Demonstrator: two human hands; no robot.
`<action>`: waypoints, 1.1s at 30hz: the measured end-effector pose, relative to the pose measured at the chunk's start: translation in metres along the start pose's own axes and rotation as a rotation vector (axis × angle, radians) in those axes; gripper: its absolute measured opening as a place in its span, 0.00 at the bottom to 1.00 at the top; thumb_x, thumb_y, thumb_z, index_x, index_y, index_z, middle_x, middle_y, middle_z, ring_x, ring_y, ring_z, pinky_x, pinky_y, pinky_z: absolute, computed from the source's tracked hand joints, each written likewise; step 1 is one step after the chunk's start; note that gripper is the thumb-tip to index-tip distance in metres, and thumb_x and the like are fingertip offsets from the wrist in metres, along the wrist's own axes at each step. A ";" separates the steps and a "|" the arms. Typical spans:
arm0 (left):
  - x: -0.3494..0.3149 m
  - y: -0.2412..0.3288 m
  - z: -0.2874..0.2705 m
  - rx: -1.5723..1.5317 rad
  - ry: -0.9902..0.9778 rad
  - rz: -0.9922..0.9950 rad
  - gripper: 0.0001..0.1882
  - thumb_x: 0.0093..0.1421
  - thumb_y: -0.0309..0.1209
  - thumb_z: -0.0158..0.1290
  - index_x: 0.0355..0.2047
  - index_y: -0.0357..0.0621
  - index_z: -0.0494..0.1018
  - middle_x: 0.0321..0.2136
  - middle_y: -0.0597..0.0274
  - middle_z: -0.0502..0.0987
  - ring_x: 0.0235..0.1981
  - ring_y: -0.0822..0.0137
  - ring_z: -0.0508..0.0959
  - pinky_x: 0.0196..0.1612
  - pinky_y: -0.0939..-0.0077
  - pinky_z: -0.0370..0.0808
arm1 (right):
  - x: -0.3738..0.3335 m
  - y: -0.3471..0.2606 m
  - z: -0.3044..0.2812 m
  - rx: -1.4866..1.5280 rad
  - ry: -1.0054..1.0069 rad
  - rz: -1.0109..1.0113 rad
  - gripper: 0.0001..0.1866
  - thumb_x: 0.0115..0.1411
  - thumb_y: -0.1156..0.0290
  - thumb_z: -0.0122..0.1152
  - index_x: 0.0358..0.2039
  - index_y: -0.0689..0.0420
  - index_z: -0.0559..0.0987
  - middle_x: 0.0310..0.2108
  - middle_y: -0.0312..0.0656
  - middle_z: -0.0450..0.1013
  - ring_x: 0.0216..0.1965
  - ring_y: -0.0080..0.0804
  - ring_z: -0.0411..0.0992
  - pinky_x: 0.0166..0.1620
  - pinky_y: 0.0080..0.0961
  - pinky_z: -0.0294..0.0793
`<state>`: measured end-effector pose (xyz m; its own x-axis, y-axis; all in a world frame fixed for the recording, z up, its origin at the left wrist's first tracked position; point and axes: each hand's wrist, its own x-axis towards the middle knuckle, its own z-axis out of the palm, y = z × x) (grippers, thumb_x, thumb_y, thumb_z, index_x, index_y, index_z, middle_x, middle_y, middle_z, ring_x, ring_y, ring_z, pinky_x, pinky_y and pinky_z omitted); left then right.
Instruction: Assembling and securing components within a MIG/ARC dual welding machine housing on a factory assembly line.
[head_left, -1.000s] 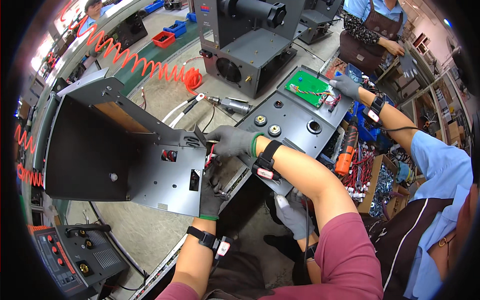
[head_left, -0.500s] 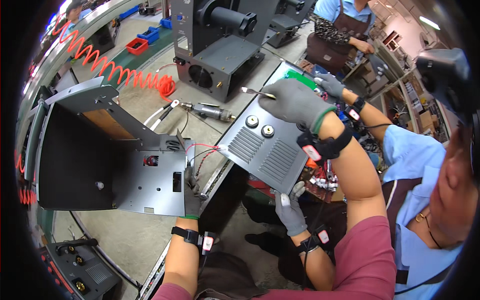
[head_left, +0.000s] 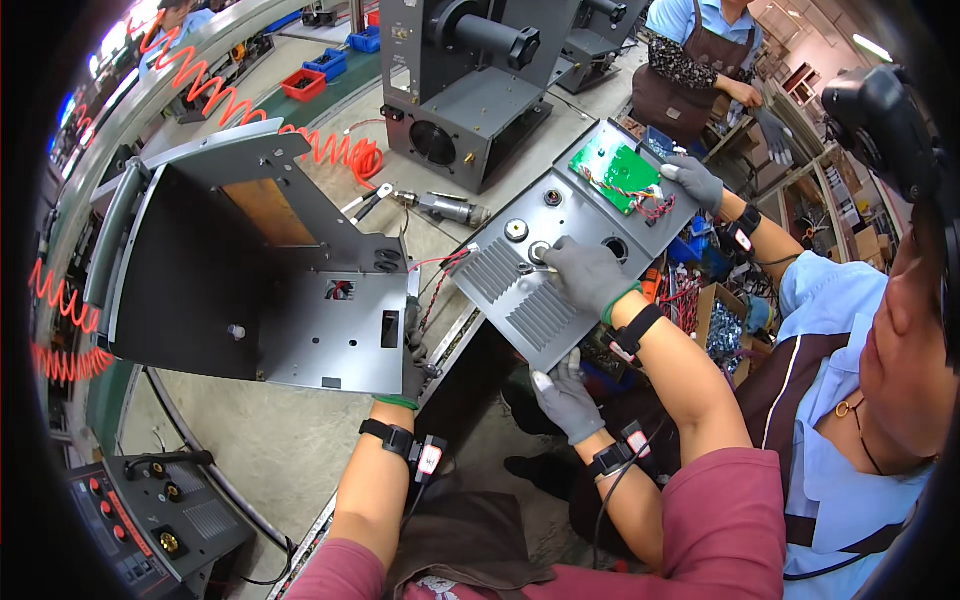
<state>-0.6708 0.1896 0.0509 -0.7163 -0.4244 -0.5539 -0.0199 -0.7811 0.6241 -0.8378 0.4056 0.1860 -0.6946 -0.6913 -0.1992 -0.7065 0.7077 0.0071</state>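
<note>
My right hand (head_left: 590, 277), in a grey glove, is closed on a slim metal wrench (head_left: 530, 268). The wrench's end is at a round threaded fitting (head_left: 539, 252) on a grey louvred panel (head_left: 545, 325); my fingers partly cover that spot. A second fitting (head_left: 516, 230) sits beside it. My left hand (head_left: 413, 350), gloved too, is closed around the right edge of a dark open metal housing (head_left: 330, 365), and most of its fingers are hidden behind the sheet. Red and black wires (head_left: 440, 285) run between housing and panel.
A co-worker's gloved hands (head_left: 692, 184) (head_left: 570, 405) steady the panel, which carries a green circuit board (head_left: 612, 170). An air screwdriver (head_left: 445, 208) with a coiled red hose (head_left: 362, 157) lies behind. A larger machine frame (head_left: 480, 110) and a control box (head_left: 165, 515) stand nearby.
My right hand has come down and nearer with the wrench, from above the panel to the fitting. The view has shifted; my left hand stays at the housing's edge.
</note>
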 end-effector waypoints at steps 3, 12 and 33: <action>0.007 -0.002 -0.010 -0.064 -0.115 -0.024 0.13 0.56 0.35 0.56 0.42 0.52 0.74 0.17 0.80 0.62 0.13 0.84 0.55 0.14 0.90 0.49 | 0.007 0.001 0.005 0.015 -0.056 0.025 0.14 0.55 0.66 0.51 0.43 0.48 0.74 0.38 0.47 0.69 0.35 0.47 0.74 0.42 0.40 0.73; -0.010 -0.009 0.004 -0.292 -0.192 -0.124 0.16 0.60 0.37 0.50 0.46 0.44 0.71 0.20 0.74 0.67 0.16 0.83 0.60 0.16 0.92 0.55 | 0.019 -0.103 0.009 1.328 0.151 0.511 0.18 0.56 0.58 0.54 0.41 0.59 0.79 0.34 0.43 0.76 0.31 0.28 0.71 0.37 0.23 0.68; -0.122 0.037 -0.064 0.539 -0.309 -0.241 0.15 0.48 0.33 0.55 0.37 0.44 0.72 0.16 0.68 0.66 0.16 0.75 0.65 0.19 0.78 0.62 | -0.089 -0.229 0.008 0.970 0.824 0.087 0.21 0.62 0.59 0.48 0.50 0.59 0.71 0.35 0.37 0.70 0.27 0.22 0.66 0.29 0.13 0.61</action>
<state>-0.5396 0.1830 0.1066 -0.8139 -0.0532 -0.5786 -0.4924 -0.4654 0.7355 -0.6126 0.3061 0.1942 -0.8578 -0.2764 0.4334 -0.5083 0.3302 -0.7954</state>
